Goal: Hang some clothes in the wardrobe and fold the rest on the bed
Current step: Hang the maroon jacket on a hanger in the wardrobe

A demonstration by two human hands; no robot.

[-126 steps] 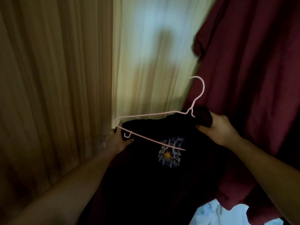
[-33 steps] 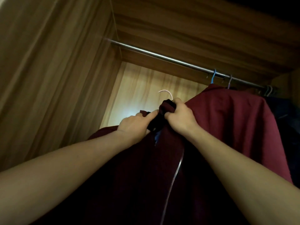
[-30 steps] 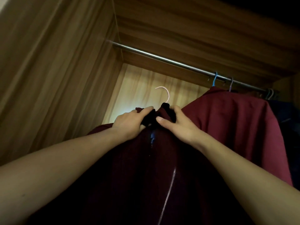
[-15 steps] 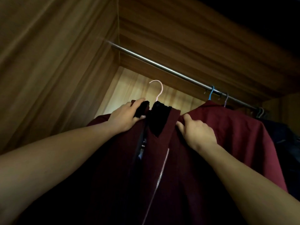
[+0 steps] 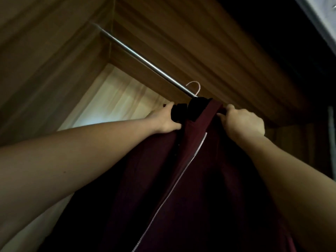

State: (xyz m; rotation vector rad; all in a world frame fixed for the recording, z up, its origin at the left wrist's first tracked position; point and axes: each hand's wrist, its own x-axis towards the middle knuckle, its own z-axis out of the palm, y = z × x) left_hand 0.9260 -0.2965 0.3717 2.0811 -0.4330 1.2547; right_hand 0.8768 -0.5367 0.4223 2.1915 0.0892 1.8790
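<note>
A dark maroon zip jacket [image 5: 181,179] with a black collar [image 5: 194,108] hangs on a pink hanger. Only the hanger's hook [image 5: 195,87] shows, right at the steel wardrobe rod [image 5: 141,59]; whether it rests on the rod I cannot tell. My left hand [image 5: 166,120] grips the jacket's left shoulder by the collar. My right hand [image 5: 243,120] grips the right shoulder. Both arms reach up into the wardrobe. A silver zipper [image 5: 180,179] runs down the front.
Wooden wardrobe walls and top panel [image 5: 181,33] enclose the rod. A pale back panel [image 5: 116,104] glows at the left behind the jacket. The jacket and my arms hide whatever hangs to the right.
I have lifted the jacket and hanger up and to the right, bringing the pink hook up to the rod. The other hanging clothes have dropped out of sight.
</note>
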